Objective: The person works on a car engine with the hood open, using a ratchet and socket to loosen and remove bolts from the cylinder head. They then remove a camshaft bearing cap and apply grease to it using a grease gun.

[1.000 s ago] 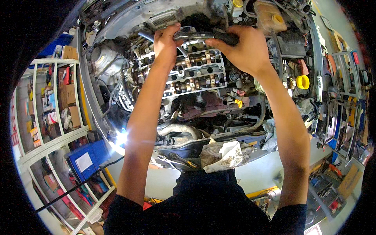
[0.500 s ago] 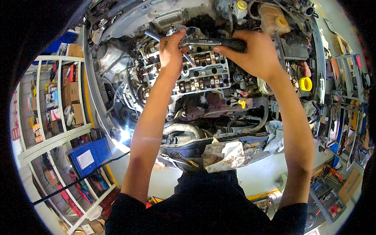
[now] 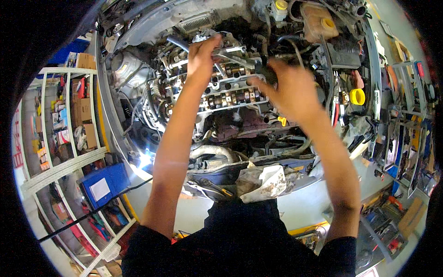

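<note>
I lean over an open car engine bay. The exposed cylinder head (image 3: 230, 94) with its camshafts lies under my hands. My left hand (image 3: 203, 55) presses on the metal head end of a long ratchet wrench (image 3: 230, 50) at the far side of the engine. My right hand (image 3: 288, 90) is closed around the wrench's dark handle, which it mostly hides. The wrench lies roughly level across the top of the cylinder head.
A crumpled dirty rag (image 3: 263, 182) lies on the front edge of the bay, beside a small tool (image 3: 214, 187). A yellow cap (image 3: 356, 96) and a coolant tank (image 3: 318, 21) sit at the right. Shelves (image 3: 60, 129) and a blue box (image 3: 104, 184) stand at the left.
My right hand has swung the wrench handle down and toward me. The left hand stayed on the wrench's head end, and the view shifted a little over the engine.
</note>
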A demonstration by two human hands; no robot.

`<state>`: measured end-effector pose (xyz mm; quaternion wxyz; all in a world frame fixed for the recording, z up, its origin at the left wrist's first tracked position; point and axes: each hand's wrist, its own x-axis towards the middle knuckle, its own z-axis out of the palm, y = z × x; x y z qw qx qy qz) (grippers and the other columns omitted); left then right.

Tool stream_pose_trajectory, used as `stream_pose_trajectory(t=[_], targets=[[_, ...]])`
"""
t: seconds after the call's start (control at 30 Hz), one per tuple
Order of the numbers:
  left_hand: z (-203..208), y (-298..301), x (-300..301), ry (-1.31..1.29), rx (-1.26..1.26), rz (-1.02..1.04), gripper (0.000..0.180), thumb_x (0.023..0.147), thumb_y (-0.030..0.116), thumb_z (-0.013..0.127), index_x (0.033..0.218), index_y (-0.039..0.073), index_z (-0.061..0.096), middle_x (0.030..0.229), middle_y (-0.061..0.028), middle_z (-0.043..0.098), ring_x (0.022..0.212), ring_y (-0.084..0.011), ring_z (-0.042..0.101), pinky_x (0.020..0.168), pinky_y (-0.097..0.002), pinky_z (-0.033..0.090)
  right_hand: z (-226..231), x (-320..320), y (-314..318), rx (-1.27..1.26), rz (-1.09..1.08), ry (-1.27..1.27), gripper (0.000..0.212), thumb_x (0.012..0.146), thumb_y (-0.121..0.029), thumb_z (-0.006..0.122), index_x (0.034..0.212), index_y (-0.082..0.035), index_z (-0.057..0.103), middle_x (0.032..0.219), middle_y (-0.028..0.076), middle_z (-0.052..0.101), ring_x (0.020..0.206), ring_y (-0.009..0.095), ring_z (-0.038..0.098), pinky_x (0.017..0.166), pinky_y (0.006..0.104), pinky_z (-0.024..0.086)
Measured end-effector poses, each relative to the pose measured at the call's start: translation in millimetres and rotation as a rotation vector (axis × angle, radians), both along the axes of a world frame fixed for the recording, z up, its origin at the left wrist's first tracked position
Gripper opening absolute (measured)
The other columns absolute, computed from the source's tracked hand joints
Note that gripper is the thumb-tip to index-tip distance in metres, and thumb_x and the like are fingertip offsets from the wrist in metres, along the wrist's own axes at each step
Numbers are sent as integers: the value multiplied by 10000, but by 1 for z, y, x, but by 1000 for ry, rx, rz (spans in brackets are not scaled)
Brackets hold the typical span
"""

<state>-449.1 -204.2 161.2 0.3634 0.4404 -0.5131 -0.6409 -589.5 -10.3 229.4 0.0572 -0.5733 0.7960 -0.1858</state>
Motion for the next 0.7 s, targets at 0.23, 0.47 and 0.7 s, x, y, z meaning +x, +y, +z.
stream_pose_trajectory(t=[0.23,0.47,0.7], targets=[[3,23,10,117,27,200,521,888,455,749,1030,-26,607,941,-74,585,799,-164,555,724,-336,530,14,-74,-78,-152,483,368,517,880,-597,653,1009,-101,722,836,156,729,804,380,721,737,497,572],[8,31,-3,61,35,153,520,852,353,779,1170,-17,598,1157,-137,576,1042,-256,598,762,-398,570,11,-47,-42,-50,132,162,672,821,-755,621,901,-102,760,735,184,708,747,388,716,704,488,584],[11,27,2,78,72,120,539,861,344,784,1141,-15,495,1108,-137,650,1047,-232,616,832,-413,536,9,-38,-43,-112,78,151,649,790,-752,651,794,-109,740,667,161,685,692,383,707,653,483,577]])
